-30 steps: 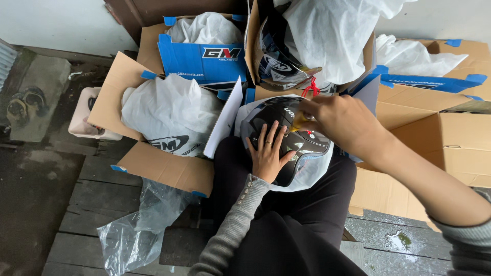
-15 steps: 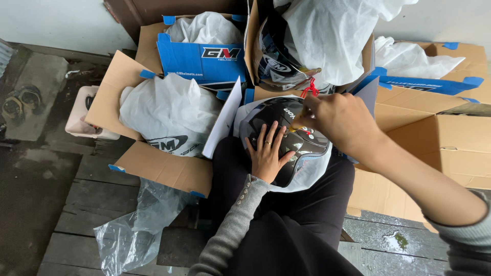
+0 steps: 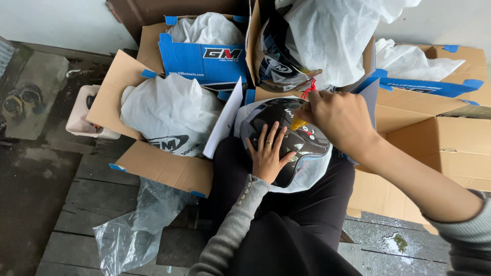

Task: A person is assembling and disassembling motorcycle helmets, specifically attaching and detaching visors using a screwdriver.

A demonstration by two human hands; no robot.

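Head view, places given relative to the black helmet (image 3: 289, 135), which sits on the person's lap over a white cloth bag. Far left of it: clear plastic bag (image 3: 130, 232) on the dark wooden floor. Left of it: open cardboard box (image 3: 153, 163) with a helmet wrapped in white cloth (image 3: 171, 112). Left hand (image 3: 267, 153) flat on the helmet's shell, fingers spread apart. Right hand (image 3: 340, 120) at the helmet's upper edge, fingertips pinched together on a small yellow tag (image 3: 298, 123) with a red string. Right of it: more open cardboard boxes (image 3: 440, 143).
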